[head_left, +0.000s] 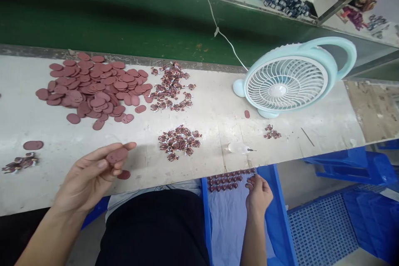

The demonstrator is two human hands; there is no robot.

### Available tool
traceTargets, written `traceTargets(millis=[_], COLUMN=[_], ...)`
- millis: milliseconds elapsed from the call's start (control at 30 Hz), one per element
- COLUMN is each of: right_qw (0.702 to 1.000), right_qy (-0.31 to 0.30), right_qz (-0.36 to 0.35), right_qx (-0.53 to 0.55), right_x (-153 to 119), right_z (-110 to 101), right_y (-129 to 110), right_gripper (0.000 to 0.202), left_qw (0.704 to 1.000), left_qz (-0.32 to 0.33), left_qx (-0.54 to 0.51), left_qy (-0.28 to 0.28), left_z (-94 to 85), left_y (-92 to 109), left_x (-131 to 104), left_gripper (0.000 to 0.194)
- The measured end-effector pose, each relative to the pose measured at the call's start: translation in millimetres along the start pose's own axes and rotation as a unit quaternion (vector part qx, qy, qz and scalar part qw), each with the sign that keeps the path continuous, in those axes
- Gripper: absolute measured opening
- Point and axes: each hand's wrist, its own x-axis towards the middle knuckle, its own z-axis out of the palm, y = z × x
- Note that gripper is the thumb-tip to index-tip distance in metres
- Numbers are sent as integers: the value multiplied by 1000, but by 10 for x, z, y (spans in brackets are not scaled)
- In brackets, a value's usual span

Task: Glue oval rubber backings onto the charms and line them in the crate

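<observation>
Between the thumb and fingers of my left hand (99, 170) is a reddish-brown oval disc (117, 156), held just above the table's front edge. Another oval disc (124, 174) lies on the table beneath that hand. My right hand (259, 193) is over the blue tray (282, 216), its fingers pinched at the end of the rows of small brown figures (224, 183); what is between the fingertips is too small to make out. A large pile of oval discs (93, 87) lies at the back left. Small brown figures lie in one heap (179, 141) mid-table and another (171, 87) behind it.
A light blue fan (285, 85) stands at the right back, its white cable running up the green partition (124, 20). A small clear bottle (238, 148) with a dark tip lies near the front edge. Blue crates (368, 224) are at lower right. Another person's hand (364, 2) shows at upper right.
</observation>
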Motion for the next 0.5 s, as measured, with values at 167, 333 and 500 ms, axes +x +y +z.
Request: traceTargets(millis=[167, 333, 500], right_qw=[879, 730, 755], right_qy=[-204, -314, -316], right_qz=[169, 228, 205], right_qx=[396, 563, 537], right_x=[-64, 251, -85], right_z=[519, 969, 1080], right_y=[-734, -1131, -1659], right_gripper=[64, 45, 45], left_qw=[987, 951, 933], left_qz=[-82, -113, -125], left_qx=[-53, -110, -157], left_qy=[-126, -267, -299], left_z=[256, 579, 682], left_y=[-260, -437, -502], left_x=[-158, -315, -352], left_gripper=[32, 29, 28])
